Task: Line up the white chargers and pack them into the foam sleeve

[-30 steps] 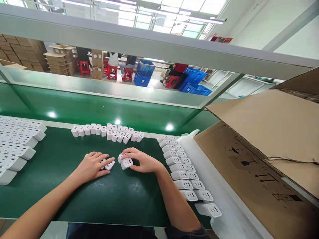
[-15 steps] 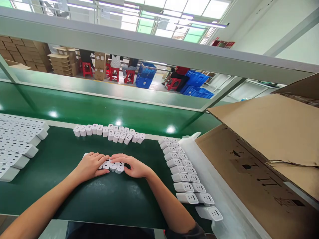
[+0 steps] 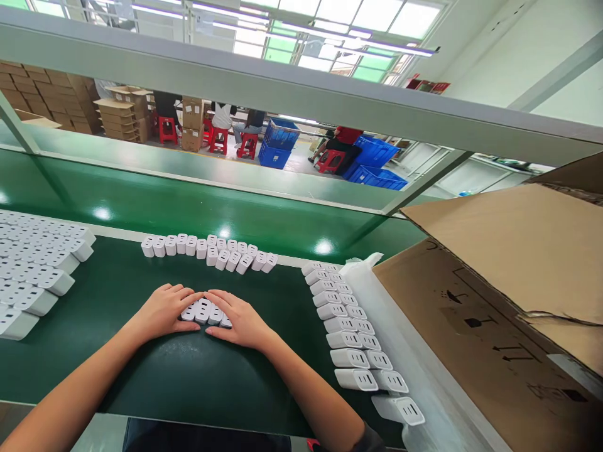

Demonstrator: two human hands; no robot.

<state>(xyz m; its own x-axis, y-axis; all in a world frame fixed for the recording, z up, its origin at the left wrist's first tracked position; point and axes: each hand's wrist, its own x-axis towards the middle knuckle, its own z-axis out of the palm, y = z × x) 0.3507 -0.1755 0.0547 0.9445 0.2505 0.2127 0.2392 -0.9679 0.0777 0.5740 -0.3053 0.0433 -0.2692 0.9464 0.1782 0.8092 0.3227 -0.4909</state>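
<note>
On the dark green mat (image 3: pixel 179 383), a small cluster of white USB charger blocks (image 3: pixel 202 311) stands with the port faces up. My left hand (image 3: pixel 168 311) wraps the cluster's left side, fingers over the far edge and thumb along the near one. From the other side my right hand (image 3: pixel 241 319) closes around the right end, its fingers covering part of the blocks. The fingertips of both hands meet at the back. How many chargers lie under the palms is hidden.
Behind my hands runs a curved row of chargers (image 3: pixel 217 256). Many more stand packed at the left (image 3: pixel 32 270). Two columns of chargers (image 3: pixel 348 339) line the right, beside white plastic wrap (image 3: pixel 400 339) and a large open cardboard box (image 3: pixel 471 326). A shelf rail (image 3: pixel 282 81) crosses above.
My right hand has slid left and wrapped further over the right end of the charger cluster, its thumb now along the near side. My left hand stays around the left side.
</note>
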